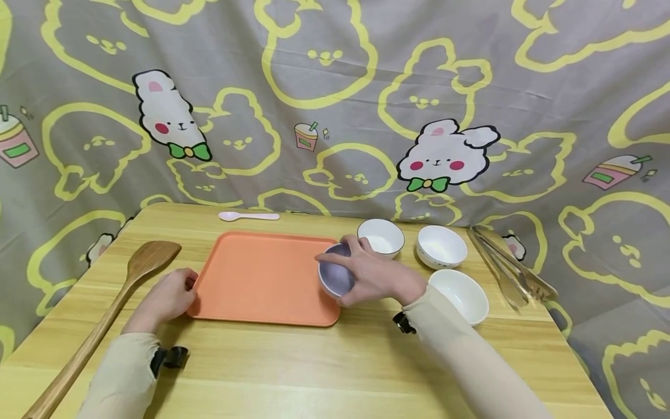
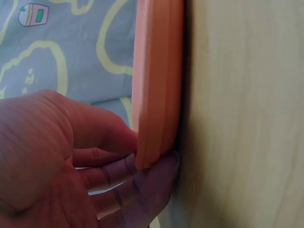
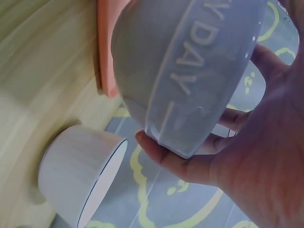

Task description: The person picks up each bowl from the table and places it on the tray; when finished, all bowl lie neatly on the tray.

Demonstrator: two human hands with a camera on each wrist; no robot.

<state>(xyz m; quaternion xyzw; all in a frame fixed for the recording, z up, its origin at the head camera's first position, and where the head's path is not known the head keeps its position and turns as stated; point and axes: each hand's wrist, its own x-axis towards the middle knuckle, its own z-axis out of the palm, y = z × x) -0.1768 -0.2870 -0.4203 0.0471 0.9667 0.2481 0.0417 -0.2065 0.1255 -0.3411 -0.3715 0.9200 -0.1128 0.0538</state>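
Note:
My right hand (image 1: 374, 270) grips a purple-grey bowl (image 1: 335, 276) by its rim, fingers spread across the top. The bowl is over the right edge of an orange tray (image 1: 267, 279); raised letters show on its side in the right wrist view, where the bowl (image 3: 190, 71) looks clear of the wood. At the tray's left edge, my left hand (image 1: 167, 297) pinches the rim. In the left wrist view the thumb lies against the tray (image 2: 159, 85) and fingertips reach under its corner.
A white bowl with a dark rim (image 1: 381, 237), a second white bowl (image 1: 442, 247) and a cream bowl (image 1: 460, 297) stand on the right. Metal tongs (image 1: 510, 267) lie beyond them. A wooden spatula (image 1: 117, 297) lies on the left, a pink spoon (image 1: 248, 216) behind the tray.

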